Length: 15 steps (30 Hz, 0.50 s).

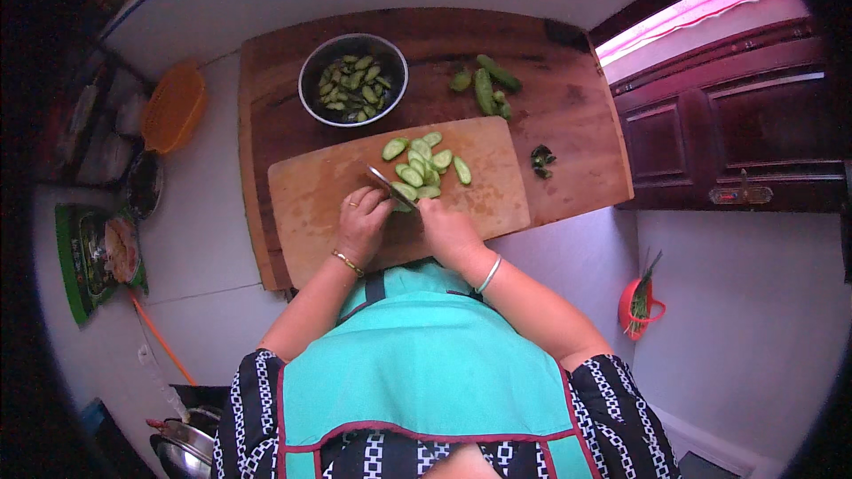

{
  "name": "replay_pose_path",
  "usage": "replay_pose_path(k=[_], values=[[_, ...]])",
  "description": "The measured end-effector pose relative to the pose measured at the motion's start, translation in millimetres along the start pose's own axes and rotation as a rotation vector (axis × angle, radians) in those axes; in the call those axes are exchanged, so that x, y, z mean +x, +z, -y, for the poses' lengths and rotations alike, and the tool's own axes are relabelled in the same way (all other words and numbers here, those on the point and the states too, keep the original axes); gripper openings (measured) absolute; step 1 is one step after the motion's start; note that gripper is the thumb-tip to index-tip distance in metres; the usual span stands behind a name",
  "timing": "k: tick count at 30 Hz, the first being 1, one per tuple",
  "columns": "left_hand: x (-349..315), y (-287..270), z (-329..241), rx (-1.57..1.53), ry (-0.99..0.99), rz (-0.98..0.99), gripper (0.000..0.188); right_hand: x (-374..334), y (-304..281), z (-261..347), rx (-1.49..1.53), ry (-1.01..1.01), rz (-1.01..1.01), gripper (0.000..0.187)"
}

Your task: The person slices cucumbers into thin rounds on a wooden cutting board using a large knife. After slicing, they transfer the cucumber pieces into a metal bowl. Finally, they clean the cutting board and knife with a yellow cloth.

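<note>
My right hand point(451, 232) is closed around the handle of a knife point(390, 184), whose blade slants up to the left over the wooden cutting board point(311, 200). Just left of the blade, my left hand point(364, 217) has its fingers bent and pressed together on a piece of cucumber point(401, 206); most of that piece is hidden by fingers and knife. Oval cucumber slices point(419, 160) lie in a loose pile beyond the blade, a few apart from the rest. Past the board stands a metal bowl point(353, 124) holding many cut green pieces.
Several whole green cucumbers point(485, 90) lie on the wooden table point(568, 106) beyond the board. Dark trimmings point(542, 160) sit to its right. An orange basket point(175, 109) is at left, a red basket with green stalks point(640, 306) at right, near a dark wooden door point(732, 129).
</note>
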State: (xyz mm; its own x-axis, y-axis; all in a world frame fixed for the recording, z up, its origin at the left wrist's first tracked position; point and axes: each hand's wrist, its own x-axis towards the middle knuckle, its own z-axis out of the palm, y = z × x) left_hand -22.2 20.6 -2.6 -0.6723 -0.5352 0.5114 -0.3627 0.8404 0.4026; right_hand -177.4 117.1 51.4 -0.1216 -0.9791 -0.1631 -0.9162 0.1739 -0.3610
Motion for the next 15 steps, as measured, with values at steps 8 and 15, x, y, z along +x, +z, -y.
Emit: replay_pose_path(k=[8,15], values=[[-4,3,3,-0.028,-0.026,0.022,0.020,1,-10,11,-0.076,-0.043,-0.002,0.010],[-3,1,3,-0.029,-0.047,0.053,0.019,1,-23,18,-0.031,-0.041,0.028,0.012]])
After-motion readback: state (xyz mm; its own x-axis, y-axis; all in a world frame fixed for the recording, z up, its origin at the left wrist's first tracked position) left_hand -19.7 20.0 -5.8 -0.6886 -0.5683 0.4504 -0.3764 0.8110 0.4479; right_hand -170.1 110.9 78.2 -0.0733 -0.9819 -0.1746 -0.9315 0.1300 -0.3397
